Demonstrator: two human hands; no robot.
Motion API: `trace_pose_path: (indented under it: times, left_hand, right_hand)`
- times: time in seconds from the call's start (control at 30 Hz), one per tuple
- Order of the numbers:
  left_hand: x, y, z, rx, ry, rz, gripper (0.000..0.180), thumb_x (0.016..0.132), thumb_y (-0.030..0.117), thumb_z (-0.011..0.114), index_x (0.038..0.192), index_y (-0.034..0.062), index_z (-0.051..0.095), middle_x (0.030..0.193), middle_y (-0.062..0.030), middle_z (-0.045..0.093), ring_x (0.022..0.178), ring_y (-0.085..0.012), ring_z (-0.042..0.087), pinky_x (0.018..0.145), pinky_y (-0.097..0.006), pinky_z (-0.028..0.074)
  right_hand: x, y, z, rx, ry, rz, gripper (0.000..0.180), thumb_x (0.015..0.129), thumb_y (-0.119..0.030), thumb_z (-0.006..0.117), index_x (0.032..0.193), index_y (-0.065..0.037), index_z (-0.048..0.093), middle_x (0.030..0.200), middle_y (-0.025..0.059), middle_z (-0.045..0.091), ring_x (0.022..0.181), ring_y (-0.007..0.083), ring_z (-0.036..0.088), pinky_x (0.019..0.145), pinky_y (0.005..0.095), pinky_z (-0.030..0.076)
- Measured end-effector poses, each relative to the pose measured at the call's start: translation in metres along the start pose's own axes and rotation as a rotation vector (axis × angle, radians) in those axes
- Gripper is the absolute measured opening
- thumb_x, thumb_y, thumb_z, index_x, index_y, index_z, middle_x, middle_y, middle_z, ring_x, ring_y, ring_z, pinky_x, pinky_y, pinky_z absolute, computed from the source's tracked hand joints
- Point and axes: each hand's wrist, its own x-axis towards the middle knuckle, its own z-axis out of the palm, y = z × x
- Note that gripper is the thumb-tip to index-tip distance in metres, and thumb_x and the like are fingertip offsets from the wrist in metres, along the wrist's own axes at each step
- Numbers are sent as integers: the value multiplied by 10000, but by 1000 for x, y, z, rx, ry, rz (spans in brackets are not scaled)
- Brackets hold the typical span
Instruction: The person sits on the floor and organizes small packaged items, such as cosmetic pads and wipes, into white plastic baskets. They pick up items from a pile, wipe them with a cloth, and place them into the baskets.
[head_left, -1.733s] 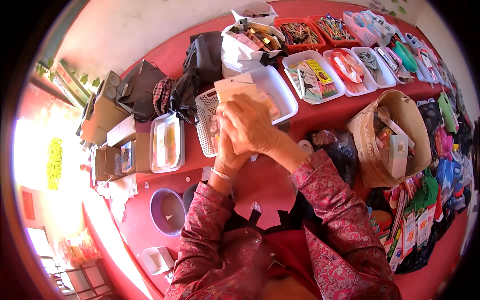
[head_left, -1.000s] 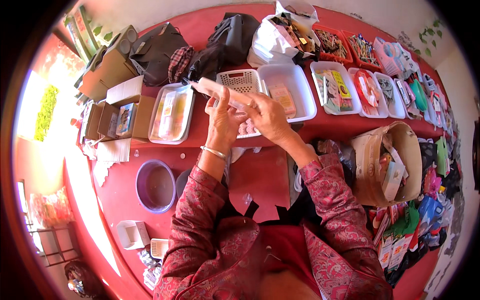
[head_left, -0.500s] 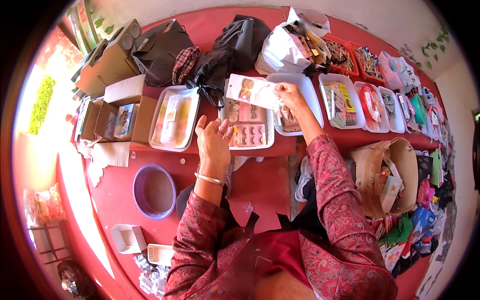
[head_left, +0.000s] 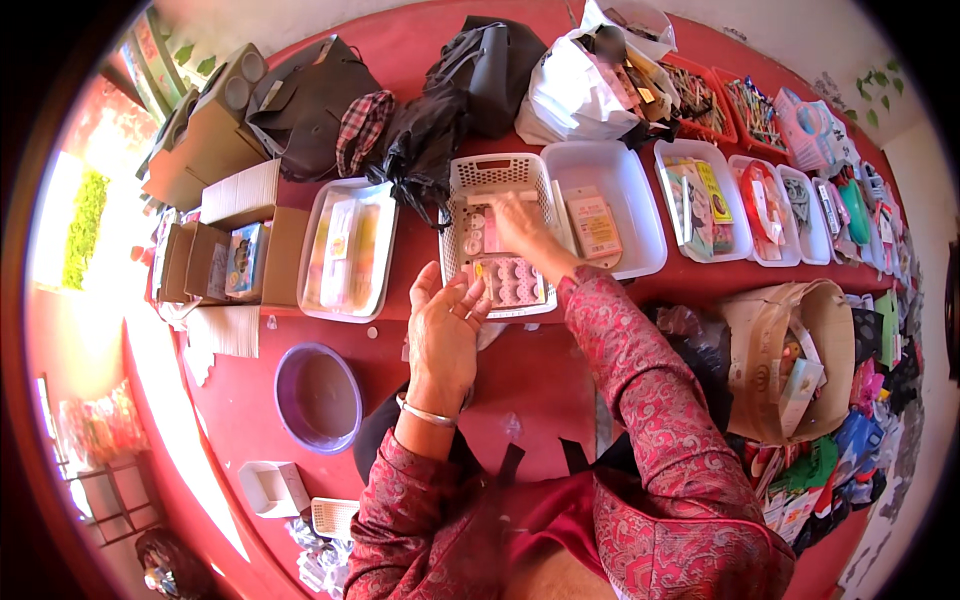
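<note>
One left hand (head_left: 442,332) of yours spreads empty; your right hand (head_left: 524,230), grip unclear, seems arranging packs (head_left: 514,284) in the upper-centre basket (head_left: 498,168); lay gently.

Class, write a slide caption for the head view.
Right hand reaches into a white perforated basket, the open left hand near its corner.

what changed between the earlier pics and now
The left hand has let go of the pale pack and is open by the near edge of the white basket. The right hand has moved left and down from beside the basket into it; the pale strip at its fingers may be the pack, but whether it's released is unclear. The purple basin and white tub stayed put.
</note>
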Motion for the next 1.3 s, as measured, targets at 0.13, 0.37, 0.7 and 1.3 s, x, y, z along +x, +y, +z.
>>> trace_pose_path:
  times: [0.13,0.37,0.7,1.3]
  left_hand:
    - [-2,-3,-1,48,-15,-29,427,823,39,436,1236,67,328,1065,-133,452,932,-234,518,822,-350,438]
    - [-5,-7,3,69,-64,-126,372,834,57,446,1198,86,382,1043,-89,501,918,-204,535,752,-306,447]
    - [-5,-14,6,104,-147,-176,342,833,59,437,1173,66,413,1052,-89,525,907,-193,547,735,-289,451]
    - [-1,-28,18,174,-244,-206,332,848,95,443,1174,31,430,1038,-80,538,891,-180,556,719,-265,462]
  right_hand:
    - [-16,-10,29,-213,13,-177,331,846,-115,425,1160,-23,478,1152,190,486,885,323,597,682,387,523]
    - [-18,-6,23,-154,268,-14,285,815,-143,467,1067,-23,525,979,147,518,760,283,616,619,370,507]
    - [-13,2,44,-230,467,-227,216,813,-177,472,759,-38,628,837,162,616,742,259,633,649,369,496]
    - [-76,118,-15,-159,78,507,364,722,-172,570,1018,41,579,1070,201,578,983,310,576,800,355,478]
